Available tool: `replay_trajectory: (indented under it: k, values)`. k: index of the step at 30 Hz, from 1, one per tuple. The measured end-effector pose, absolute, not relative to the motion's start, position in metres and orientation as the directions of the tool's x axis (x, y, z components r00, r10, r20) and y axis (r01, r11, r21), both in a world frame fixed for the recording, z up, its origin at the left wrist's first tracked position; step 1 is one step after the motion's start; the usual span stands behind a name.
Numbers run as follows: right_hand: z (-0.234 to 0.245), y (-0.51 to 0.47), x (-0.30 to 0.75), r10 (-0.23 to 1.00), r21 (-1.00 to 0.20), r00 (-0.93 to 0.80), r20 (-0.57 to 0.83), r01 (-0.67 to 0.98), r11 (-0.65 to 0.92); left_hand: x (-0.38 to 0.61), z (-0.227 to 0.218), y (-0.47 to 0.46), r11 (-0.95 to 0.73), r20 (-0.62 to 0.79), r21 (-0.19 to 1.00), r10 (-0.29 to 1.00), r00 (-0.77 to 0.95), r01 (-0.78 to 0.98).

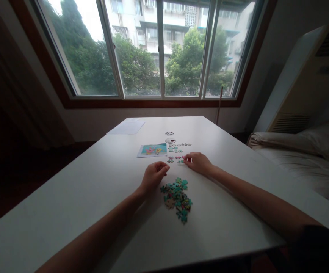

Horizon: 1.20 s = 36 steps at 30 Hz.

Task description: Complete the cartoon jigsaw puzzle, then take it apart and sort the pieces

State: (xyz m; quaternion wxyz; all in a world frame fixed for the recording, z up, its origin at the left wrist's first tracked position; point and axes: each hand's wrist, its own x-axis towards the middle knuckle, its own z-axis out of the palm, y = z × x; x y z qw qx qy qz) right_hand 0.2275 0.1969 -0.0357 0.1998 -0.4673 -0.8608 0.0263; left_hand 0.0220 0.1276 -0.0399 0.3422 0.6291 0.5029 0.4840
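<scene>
My right hand reaches to the right end of several short rows of jigsaw pieces, its fingers pinched at a piece lying there. The fingertips partly cover that end of the rows. My left hand rests on the white table with thumb and fingers curled together; whatever is between them, if anything, is hidden. Just in front of my left hand is a loose heap of mostly green jigsaw pieces. A colourful picture sheet lies to the left of the rows.
On the white table two small round items sit beyond the rows. A sheet of paper lies at the far left corner. A window is behind the table, and a sofa stands on the right.
</scene>
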Motion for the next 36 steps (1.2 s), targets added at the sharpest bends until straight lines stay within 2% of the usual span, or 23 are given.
replay_trajectory:
  k: [17, 27, 30, 32, 36]
  values:
    - [-0.033, 0.203, 0.196, 0.814, -0.174, -0.499, 0.296, 0.81, 0.56, 0.02, -0.042, 0.127, -0.302, 0.306, 0.876, 0.951, 0.051, 0.376]
    - [-0.033, 0.205, 0.198, 0.82, -0.183, -0.48, 0.312, 0.817, 0.547, 0.022, -0.043, 0.127, -0.304, 0.305, 0.888, 0.951, 0.053, 0.344]
    - [-0.03, 0.202, 0.2, 0.794, -0.223, -0.498, 0.347, 0.779, 0.586, 0.022, -0.042, 0.127, -0.304, 0.307, 0.885, 0.95, 0.051, 0.353]
    - [-0.026, 0.196, 0.204, 0.745, -0.282, -0.572, 0.344, 0.694, 0.663, 0.021, -0.041, 0.127, -0.305, 0.307, 0.882, 0.95, 0.052, 0.36]
    - [-0.018, 0.17, 0.222, 0.609, -0.434, -0.76, 0.226, 0.481, 0.762, 0.019, -0.04, 0.127, -0.312, 0.317, 0.869, 0.947, 0.051, 0.384]
